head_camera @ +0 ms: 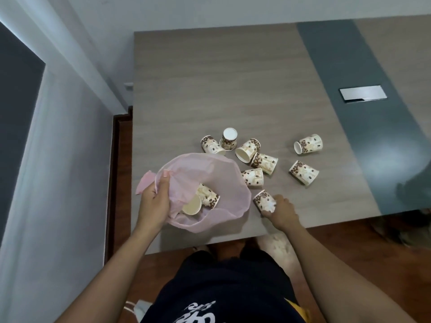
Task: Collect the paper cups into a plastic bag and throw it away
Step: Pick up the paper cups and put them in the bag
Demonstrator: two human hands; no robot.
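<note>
Pink bag (210,169): left hand (155,201) pinches its 9 o'clock rim.
Held cup (264,201): right hand (283,212) grips it, bag's 3 o'clock.

The person standing at the table (210,78) wears a dark navy T-shirt (233,287), seen just below the table's near edge. Curved white lettering (198,311) is printed on it, farther from the table. A scrap of yellow fabric (297,305) shows at the shirt's right side. Both forearms are bare down to the left hand (155,201) and right hand (283,212).
</note>
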